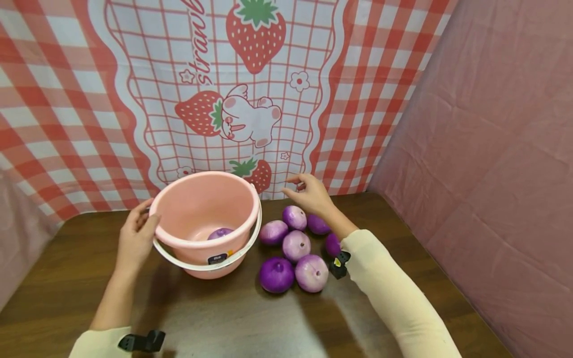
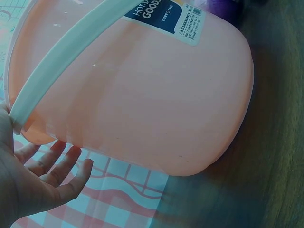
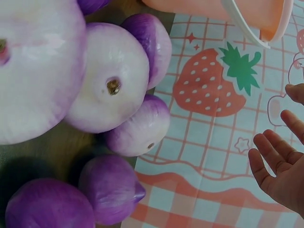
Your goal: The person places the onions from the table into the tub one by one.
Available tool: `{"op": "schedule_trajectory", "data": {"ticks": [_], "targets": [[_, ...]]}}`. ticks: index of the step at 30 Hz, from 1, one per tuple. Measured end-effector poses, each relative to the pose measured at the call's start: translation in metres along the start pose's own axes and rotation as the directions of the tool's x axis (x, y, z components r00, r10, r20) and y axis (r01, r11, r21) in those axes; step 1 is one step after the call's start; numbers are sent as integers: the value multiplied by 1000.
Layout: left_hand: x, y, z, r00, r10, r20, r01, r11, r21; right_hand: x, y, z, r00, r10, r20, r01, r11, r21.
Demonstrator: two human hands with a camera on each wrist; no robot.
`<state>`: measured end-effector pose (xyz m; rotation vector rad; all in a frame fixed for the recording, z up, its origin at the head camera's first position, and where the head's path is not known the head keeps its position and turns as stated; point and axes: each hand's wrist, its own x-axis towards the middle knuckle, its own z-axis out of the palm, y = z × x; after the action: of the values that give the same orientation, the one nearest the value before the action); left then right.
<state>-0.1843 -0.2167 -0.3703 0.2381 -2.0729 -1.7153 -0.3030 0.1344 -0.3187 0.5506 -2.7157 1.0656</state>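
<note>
A pink bucket (image 1: 210, 209) with a white handle stands on the table, with a purple onion (image 1: 220, 233) inside. My left hand (image 1: 136, 238) grips the bucket's rim at its left side, thumb over the edge; in the left wrist view the fingers of that hand (image 2: 47, 175) lie by the outer wall under the rim. My right hand (image 1: 311, 194), fingers spread and empty, is in the air behind several purple and white onions (image 1: 296, 245) right of the bucket. In the right wrist view, this hand (image 3: 280, 161) is apart from the onions (image 3: 111, 80).
A red checked cloth (image 1: 376, 74) with strawberry prints hangs behind the wooden table (image 1: 215, 313). Pink fabric (image 1: 492, 149) hangs along the right side. The bucket's white handle (image 1: 210, 266) hangs down in front of it.
</note>
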Motion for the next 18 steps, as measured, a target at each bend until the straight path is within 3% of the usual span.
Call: {"op": "schedule_trajectory", "data": {"ticks": [18], "targets": [[0,0,0,1000,6,3,-6,1000,3,-9,21,-7,999,26,-20,-26,1000,-4]]}}
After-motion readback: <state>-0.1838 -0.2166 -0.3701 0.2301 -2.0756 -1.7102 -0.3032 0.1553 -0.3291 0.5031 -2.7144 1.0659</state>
